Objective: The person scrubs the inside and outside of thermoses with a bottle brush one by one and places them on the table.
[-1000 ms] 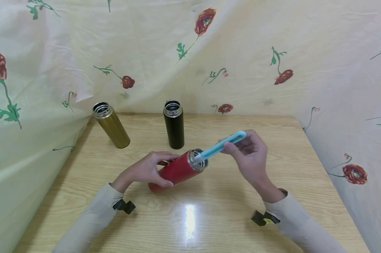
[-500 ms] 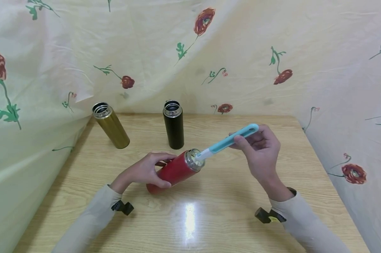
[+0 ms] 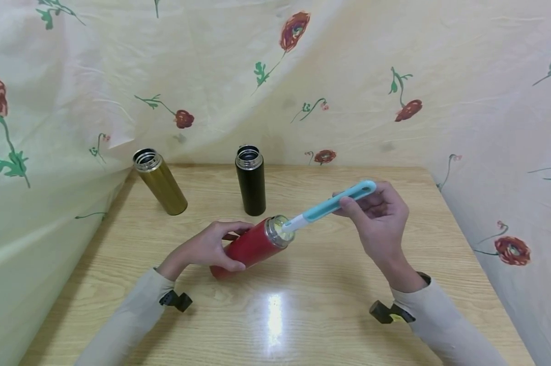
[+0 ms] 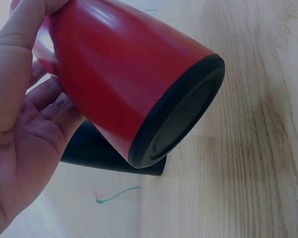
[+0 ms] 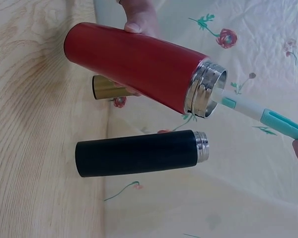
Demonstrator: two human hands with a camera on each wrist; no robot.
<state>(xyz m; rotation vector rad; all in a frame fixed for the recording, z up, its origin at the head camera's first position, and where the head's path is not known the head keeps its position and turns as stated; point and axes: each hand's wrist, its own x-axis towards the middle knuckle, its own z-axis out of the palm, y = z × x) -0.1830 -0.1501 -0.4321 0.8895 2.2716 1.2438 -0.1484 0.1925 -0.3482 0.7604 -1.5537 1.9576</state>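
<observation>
My left hand (image 3: pixel 218 246) grips a red thermos bottle (image 3: pixel 252 249) around its body, thumb on the near side. The bottle leans over to the right, its uncapped steel mouth pointing up toward my right hand. Its black base (image 4: pixel 184 114) faces the left wrist camera, above the wood table. Between thumb and fingers, my right hand (image 3: pixel 378 218) pinches the light blue handle of a bottle brush (image 3: pixel 332 206). The brush's white neck (image 5: pixel 246 106) runs into the bottle mouth. Something pale yellow shows just inside the rim; the rest of the brush head is hidden within.
Behind the red bottle stands an uncapped black thermos bottle (image 3: pixel 251 183). An uncapped gold thermos bottle (image 3: pixel 163 185) stands at the back left of the wooden table (image 3: pixel 330 315). A flowered cloth (image 3: pixel 238 66) hangs along the back and sides.
My right hand has drawn the bottle brush up and to the right, baring its white neck and pale matter at the mouth. The red bottle has shifted slightly left in my left hand.
</observation>
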